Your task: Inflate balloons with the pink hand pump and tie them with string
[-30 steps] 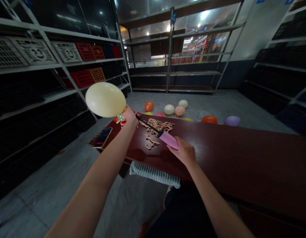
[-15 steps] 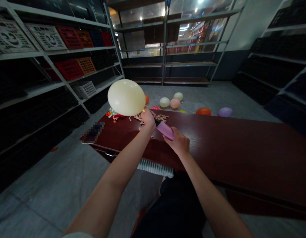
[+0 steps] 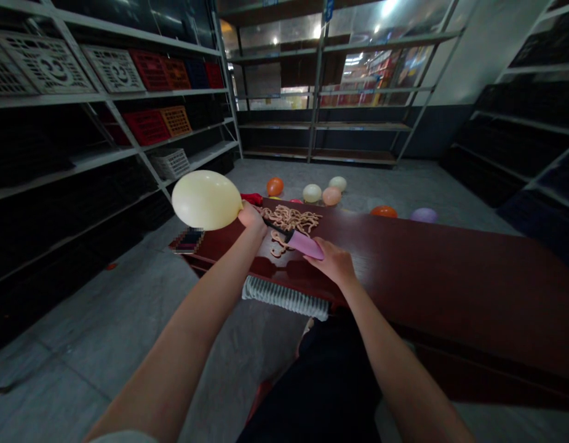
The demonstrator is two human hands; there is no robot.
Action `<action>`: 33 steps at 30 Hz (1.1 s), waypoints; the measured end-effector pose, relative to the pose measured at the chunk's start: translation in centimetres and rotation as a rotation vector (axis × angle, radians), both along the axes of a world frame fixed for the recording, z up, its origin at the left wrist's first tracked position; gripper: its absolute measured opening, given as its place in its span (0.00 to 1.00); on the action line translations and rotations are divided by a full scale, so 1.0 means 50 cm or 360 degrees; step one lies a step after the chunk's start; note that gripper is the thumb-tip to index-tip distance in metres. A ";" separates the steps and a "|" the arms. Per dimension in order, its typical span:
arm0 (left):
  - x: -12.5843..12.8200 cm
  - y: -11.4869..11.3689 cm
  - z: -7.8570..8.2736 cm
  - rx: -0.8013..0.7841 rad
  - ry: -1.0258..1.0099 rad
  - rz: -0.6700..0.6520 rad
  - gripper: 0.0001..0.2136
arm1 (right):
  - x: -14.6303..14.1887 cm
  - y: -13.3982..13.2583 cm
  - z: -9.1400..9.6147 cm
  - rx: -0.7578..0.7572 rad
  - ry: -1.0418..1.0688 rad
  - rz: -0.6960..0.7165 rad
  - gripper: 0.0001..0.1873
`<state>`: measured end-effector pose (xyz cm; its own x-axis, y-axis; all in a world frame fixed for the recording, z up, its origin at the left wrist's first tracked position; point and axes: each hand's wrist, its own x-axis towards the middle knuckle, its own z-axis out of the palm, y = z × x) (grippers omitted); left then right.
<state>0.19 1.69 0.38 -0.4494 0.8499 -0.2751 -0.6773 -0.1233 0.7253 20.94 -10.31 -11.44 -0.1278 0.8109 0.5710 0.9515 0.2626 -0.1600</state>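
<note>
My left hand is closed around the neck of an inflated pale yellow balloon, held out over the left end of the dark red table. A thin black rod runs from that hand to a pink hand pump, which my right hand grips by its barrel. A heap of limp, uninflated tan balloons lies on the table just behind the pump.
A phone lies at the table's left corner. Several inflated balloons in orange, cream, pink and purple rest on the grey floor beyond the table. Metal shelving with plastic crates lines the left wall, more racks at the back and right.
The pump was pushed together half a second ago and is now drawn apart again, with the black rod showing. The balloon has swung back to the left.
</note>
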 end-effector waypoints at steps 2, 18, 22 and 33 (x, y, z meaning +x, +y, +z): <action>-0.039 0.009 0.018 0.0021 0.0019 0.0048 0.18 | -0.001 -0.001 0.000 0.0035 -0.0003 0.0046 0.28; 0.044 0.086 0.127 0.0332 0.0074 -0.0168 0.22 | 0.019 0.012 -0.016 0.0191 0.0222 -0.0051 0.26; 0.115 0.068 0.082 0.0323 0.0094 -0.0288 0.23 | 0.021 0.018 -0.017 0.0169 0.0257 -0.0110 0.28; 0.158 -0.011 -0.023 0.0139 0.0013 -0.0306 0.22 | 0.014 0.020 -0.013 0.0100 0.0145 -0.0149 0.26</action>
